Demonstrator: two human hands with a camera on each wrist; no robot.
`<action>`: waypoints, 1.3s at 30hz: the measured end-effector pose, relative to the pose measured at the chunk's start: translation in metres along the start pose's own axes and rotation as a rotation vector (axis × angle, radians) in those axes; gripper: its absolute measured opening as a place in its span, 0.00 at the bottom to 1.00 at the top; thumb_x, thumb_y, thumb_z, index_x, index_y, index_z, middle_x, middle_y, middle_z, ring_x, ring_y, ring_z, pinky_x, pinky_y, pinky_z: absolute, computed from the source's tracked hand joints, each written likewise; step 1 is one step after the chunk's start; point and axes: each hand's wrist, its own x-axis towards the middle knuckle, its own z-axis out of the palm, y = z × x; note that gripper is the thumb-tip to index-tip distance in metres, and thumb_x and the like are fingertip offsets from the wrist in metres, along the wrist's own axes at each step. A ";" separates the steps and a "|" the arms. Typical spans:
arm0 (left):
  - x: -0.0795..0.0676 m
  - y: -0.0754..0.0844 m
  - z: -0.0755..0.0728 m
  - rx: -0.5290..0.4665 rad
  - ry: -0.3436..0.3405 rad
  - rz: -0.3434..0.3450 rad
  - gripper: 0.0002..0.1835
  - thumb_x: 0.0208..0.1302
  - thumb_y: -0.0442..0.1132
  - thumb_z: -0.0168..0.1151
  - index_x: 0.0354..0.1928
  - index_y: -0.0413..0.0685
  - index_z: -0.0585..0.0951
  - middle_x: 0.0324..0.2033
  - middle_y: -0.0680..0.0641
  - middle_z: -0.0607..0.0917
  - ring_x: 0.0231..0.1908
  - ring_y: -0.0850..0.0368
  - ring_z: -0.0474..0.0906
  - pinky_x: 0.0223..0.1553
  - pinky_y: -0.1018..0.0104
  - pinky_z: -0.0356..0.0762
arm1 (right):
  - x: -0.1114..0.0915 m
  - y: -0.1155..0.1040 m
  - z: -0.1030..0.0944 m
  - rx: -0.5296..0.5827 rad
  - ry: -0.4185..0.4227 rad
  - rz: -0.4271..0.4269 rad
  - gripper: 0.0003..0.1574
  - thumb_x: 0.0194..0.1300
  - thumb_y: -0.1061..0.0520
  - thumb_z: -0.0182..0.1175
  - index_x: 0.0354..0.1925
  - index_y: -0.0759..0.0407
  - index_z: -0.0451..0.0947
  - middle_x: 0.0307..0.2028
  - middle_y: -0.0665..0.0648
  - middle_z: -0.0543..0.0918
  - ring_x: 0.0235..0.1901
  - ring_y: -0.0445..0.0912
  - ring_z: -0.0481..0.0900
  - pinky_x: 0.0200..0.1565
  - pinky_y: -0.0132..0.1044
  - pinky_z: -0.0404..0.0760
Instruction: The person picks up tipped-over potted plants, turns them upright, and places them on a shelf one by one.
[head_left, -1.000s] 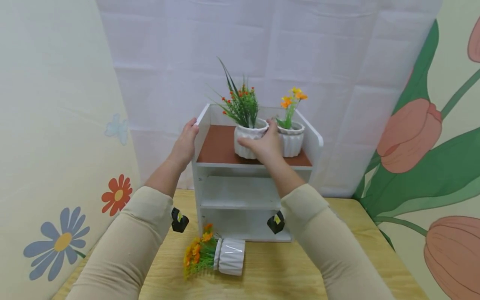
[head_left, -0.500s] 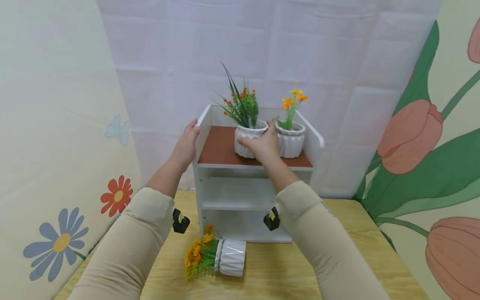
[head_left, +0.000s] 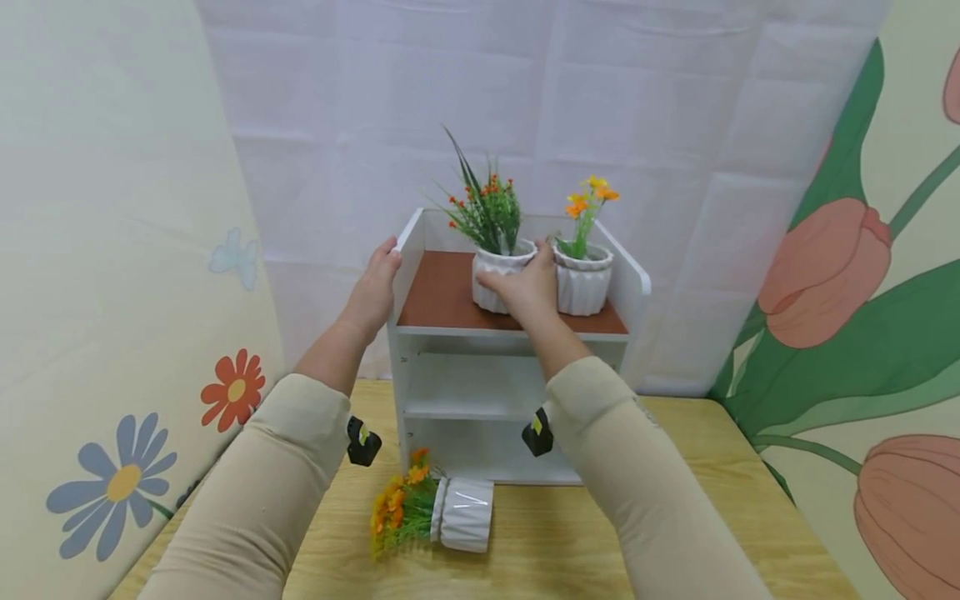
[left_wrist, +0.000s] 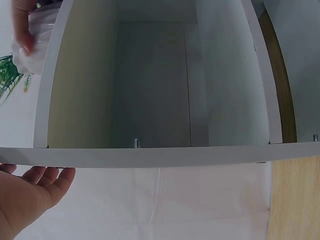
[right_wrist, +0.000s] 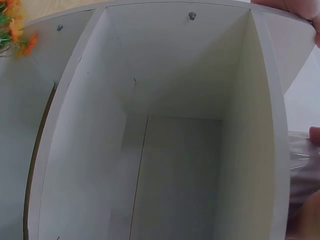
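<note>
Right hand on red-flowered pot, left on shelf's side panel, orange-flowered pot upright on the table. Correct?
Not upright: head view shows the orange-flowered pot on the table lying on its side. Rest stands: right hand on red-flowered pot, left hand on side panel.

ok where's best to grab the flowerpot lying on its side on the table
Probably around the fluted white pot, from above and slightly from the right: it lies on its side on the wooden table, with its orange flowers pointing left.
</note>
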 end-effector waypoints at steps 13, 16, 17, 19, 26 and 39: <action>0.003 -0.002 -0.001 0.014 0.003 0.001 0.33 0.76 0.59 0.23 0.79 0.60 0.40 0.74 0.38 0.56 0.71 0.37 0.55 0.68 0.31 0.51 | 0.001 0.003 0.005 -0.019 0.042 -0.024 0.66 0.46 0.46 0.78 0.73 0.56 0.49 0.69 0.68 0.63 0.68 0.58 0.64 0.69 0.46 0.66; 0.002 -0.003 -0.002 0.016 0.003 0.008 0.33 0.76 0.59 0.23 0.79 0.59 0.41 0.74 0.38 0.56 0.70 0.37 0.55 0.68 0.31 0.51 | 0.001 0.003 0.006 -0.015 0.049 -0.026 0.66 0.46 0.47 0.78 0.73 0.57 0.49 0.68 0.68 0.64 0.68 0.58 0.65 0.68 0.46 0.66; 0.002 -0.003 -0.003 0.013 0.003 0.010 0.33 0.76 0.58 0.23 0.79 0.59 0.41 0.73 0.38 0.56 0.70 0.37 0.55 0.68 0.31 0.51 | 0.001 0.003 0.007 -0.015 0.052 -0.028 0.66 0.46 0.47 0.78 0.73 0.57 0.49 0.68 0.68 0.64 0.68 0.59 0.65 0.68 0.46 0.66; 0.002 -0.004 -0.004 0.010 0.002 0.011 0.33 0.76 0.58 0.23 0.79 0.59 0.41 0.73 0.38 0.56 0.70 0.37 0.55 0.69 0.31 0.51 | 0.000 0.003 0.007 -0.019 0.055 -0.026 0.66 0.46 0.47 0.78 0.73 0.57 0.49 0.68 0.68 0.64 0.67 0.59 0.65 0.68 0.46 0.66; 0.002 -0.006 -0.006 0.001 -0.001 0.021 0.33 0.76 0.58 0.23 0.79 0.59 0.41 0.74 0.38 0.55 0.71 0.37 0.54 0.69 0.31 0.50 | 0.000 0.003 0.007 -0.027 0.057 -0.023 0.67 0.46 0.46 0.77 0.73 0.56 0.48 0.69 0.68 0.63 0.68 0.59 0.64 0.69 0.46 0.66; 0.002 -0.007 -0.008 -0.004 -0.005 0.013 0.33 0.76 0.59 0.23 0.79 0.61 0.40 0.75 0.39 0.55 0.71 0.37 0.54 0.69 0.31 0.51 | -0.003 0.003 0.008 -0.021 0.049 -0.029 0.68 0.48 0.45 0.77 0.74 0.58 0.46 0.70 0.68 0.61 0.70 0.59 0.62 0.70 0.47 0.64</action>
